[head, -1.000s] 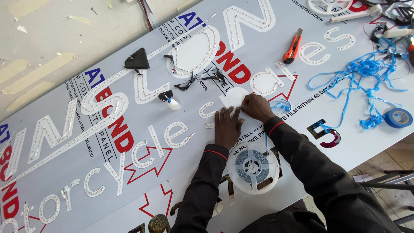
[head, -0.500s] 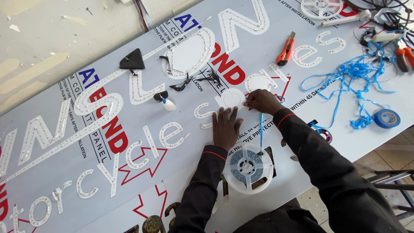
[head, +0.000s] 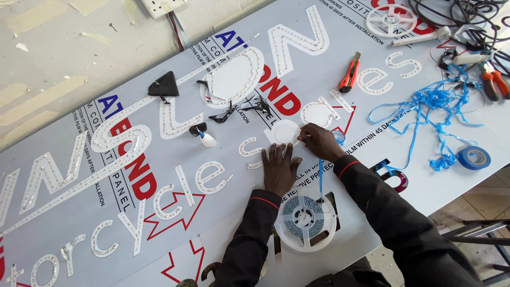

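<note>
We see the round white letter [head: 285, 132] lying on the big sign panel [head: 64, 212] on the table. Our right hand [head: 320, 141] pinches a thin light strip [head: 320, 175] at the letter's edge; our left hand [head: 278, 167] lies flat and open beside it, holding nothing. We should press slowly. The white reel [head: 305, 218] sits close to our arms.

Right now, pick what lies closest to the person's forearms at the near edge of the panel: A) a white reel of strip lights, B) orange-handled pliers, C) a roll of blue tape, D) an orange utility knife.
A: the white reel lies between the sleeves, just below the left hand; the right hand touches a round white cutout farther up.
</note>
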